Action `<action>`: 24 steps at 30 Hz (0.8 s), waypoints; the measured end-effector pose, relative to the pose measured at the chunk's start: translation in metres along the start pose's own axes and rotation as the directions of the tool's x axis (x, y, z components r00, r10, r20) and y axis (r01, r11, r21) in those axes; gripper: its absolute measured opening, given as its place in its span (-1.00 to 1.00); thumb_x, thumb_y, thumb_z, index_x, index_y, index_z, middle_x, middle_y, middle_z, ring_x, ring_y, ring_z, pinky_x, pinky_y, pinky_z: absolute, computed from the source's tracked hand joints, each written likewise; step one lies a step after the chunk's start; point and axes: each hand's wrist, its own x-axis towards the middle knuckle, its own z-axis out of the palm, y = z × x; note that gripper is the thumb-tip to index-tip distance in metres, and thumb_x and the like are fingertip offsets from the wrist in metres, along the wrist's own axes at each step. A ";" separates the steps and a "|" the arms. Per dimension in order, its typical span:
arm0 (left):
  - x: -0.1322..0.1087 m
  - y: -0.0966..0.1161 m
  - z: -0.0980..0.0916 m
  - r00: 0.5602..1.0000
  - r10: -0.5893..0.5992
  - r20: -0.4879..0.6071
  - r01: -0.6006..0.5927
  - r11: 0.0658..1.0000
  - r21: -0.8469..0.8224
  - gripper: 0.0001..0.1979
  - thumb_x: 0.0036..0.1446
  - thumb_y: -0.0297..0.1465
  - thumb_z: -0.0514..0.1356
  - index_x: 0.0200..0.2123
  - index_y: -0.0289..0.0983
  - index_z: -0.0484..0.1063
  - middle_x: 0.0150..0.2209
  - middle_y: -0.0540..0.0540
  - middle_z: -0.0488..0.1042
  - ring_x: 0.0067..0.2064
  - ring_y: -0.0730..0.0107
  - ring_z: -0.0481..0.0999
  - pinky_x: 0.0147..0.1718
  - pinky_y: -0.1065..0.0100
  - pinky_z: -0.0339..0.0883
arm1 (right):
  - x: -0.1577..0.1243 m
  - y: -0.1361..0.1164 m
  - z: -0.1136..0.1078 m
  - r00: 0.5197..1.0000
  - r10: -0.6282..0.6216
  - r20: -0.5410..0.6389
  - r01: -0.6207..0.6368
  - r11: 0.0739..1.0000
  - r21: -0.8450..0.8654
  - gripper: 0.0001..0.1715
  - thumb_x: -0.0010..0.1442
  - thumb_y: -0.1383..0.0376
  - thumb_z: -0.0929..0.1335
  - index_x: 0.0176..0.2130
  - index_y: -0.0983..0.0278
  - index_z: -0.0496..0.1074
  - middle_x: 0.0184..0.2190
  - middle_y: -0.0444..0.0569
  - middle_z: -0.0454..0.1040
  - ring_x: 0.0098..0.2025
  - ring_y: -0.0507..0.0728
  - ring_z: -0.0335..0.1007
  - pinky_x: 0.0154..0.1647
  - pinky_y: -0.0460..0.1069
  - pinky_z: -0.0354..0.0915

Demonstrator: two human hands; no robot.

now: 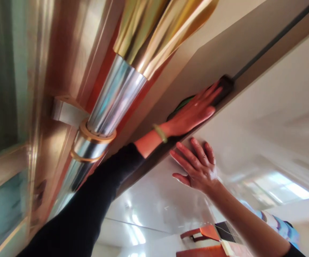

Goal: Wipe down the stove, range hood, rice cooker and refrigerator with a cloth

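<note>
Grip open on both: my left hand (193, 112) lies flat over a green object (181, 106) on the cream beam (197, 60), right hand (195, 166) spread, empty.

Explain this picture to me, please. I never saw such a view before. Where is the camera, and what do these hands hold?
The camera is worn on a person's head, so the view looks tilted. There is no machine, only bare hands. The left hand, with a green bangle, lies flat against a dark strip on a beige beam. The right hand is open, fingers spread, and holds nothing. Beside the left arm stands a shiny silver and gold column.
</note>
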 end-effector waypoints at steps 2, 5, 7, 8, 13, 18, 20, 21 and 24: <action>0.048 -0.009 0.000 0.999 0.019 -0.031 -0.018 0.999 0.030 -0.34 0.53 -0.22 -0.24 0.53 -0.44 -0.05 0.61 -0.09 -0.10 0.63 0.41 -0.23 0.57 0.32 -0.48 | 0.000 -0.001 0.000 1.000 0.001 0.002 -0.001 1.000 -0.002 -0.23 0.54 -0.13 0.14 0.57 0.03 0.04 0.37 -0.17 0.45 0.58 0.25 0.02 0.65 0.20 -0.20; 0.067 -0.017 -0.003 0.999 -0.042 -0.032 0.042 0.999 -0.007 -0.33 0.52 -0.25 -0.26 0.54 -0.50 -0.12 0.61 -0.16 -0.09 0.63 0.45 -0.25 0.56 0.37 -0.46 | 0.000 -0.001 0.001 1.000 0.003 -0.003 -0.003 1.000 -0.007 -0.22 0.54 -0.14 0.12 0.57 0.04 0.02 0.37 -0.17 0.45 0.56 0.26 0.09 0.65 0.19 -0.19; 0.048 -0.013 -0.006 0.996 -0.085 -0.004 0.084 0.996 -0.024 -0.33 0.53 -0.17 -0.27 0.54 -0.40 -0.09 0.61 -0.11 -0.10 0.63 0.42 -0.28 0.56 0.36 -0.46 | 0.001 -0.001 0.001 1.000 0.003 0.001 -0.003 1.000 -0.008 -0.22 0.55 -0.14 0.12 0.57 0.04 0.01 0.38 -0.17 0.44 0.55 0.26 0.11 0.64 0.19 -0.17; 0.038 -0.008 -0.007 0.995 -0.102 0.009 0.103 0.994 -0.026 -0.33 0.53 -0.15 -0.29 0.55 -0.34 -0.07 0.61 -0.06 -0.08 0.63 0.41 -0.30 0.57 0.35 -0.45 | 0.001 -0.001 0.001 1.000 0.002 0.003 -0.002 1.000 -0.009 -0.22 0.54 -0.14 0.12 0.57 0.03 0.02 0.38 -0.17 0.44 0.55 0.26 0.12 0.64 0.20 -0.16; 0.056 0.020 -0.015 0.992 -0.123 0.031 0.122 0.992 0.041 -0.37 0.55 -0.29 -0.40 0.56 -0.29 -0.08 0.60 -0.01 -0.06 0.62 0.33 -0.36 0.54 0.30 -0.39 | 0.001 -0.002 0.001 1.000 0.001 -0.006 -0.001 1.000 -0.010 -0.22 0.54 -0.14 0.14 0.56 0.06 0.08 0.38 -0.14 0.44 0.55 0.28 0.11 0.63 0.21 -0.16; 0.146 0.024 -0.022 0.999 -0.044 -0.014 0.045 0.998 0.046 -0.17 0.42 -0.35 -0.65 0.56 -0.45 -0.05 0.55 0.01 0.03 0.57 0.27 -0.37 0.42 0.31 -0.33 | 0.000 -0.002 0.001 1.000 -0.008 0.021 0.008 1.000 -0.024 -0.25 0.52 -0.19 0.13 0.51 -0.02 0.21 0.35 -0.20 0.47 0.54 0.25 0.15 0.64 0.20 -0.14; 0.176 0.014 -0.024 0.999 0.026 -0.039 -0.025 1.000 0.012 -0.21 0.45 -0.31 -0.58 0.54 -0.56 -0.05 0.55 -0.04 0.04 0.58 0.38 -0.25 0.41 0.43 -0.31 | 0.001 -0.001 0.001 1.000 -0.013 0.015 0.013 1.000 -0.021 -0.23 0.50 -0.22 0.15 0.49 0.00 0.27 0.34 -0.19 0.48 0.55 0.26 0.13 0.64 0.21 -0.13; 0.189 0.008 -0.024 0.998 0.044 -0.044 -0.043 0.999 0.012 -0.25 0.49 -0.33 -0.52 0.52 -0.59 -0.03 0.55 -0.08 0.03 0.58 0.44 -0.20 0.41 0.47 -0.31 | 0.001 -0.001 0.002 1.000 -0.016 0.010 0.016 1.000 -0.020 -0.22 0.49 -0.22 0.15 0.47 0.02 0.29 0.34 -0.18 0.48 0.56 0.27 0.10 0.64 0.22 -0.13; 0.228 -0.008 -0.025 0.992 0.109 -0.060 -0.101 0.988 0.117 -0.28 0.50 -0.36 -0.45 0.50 -0.60 0.07 0.55 -0.15 0.04 0.58 0.43 -0.17 0.44 0.39 -0.35 | 0.002 0.000 0.002 0.999 -0.035 0.010 0.036 0.999 -0.032 -0.23 0.50 -0.23 0.14 0.43 0.05 0.37 0.35 -0.19 0.46 0.59 0.25 0.01 0.66 0.21 -0.19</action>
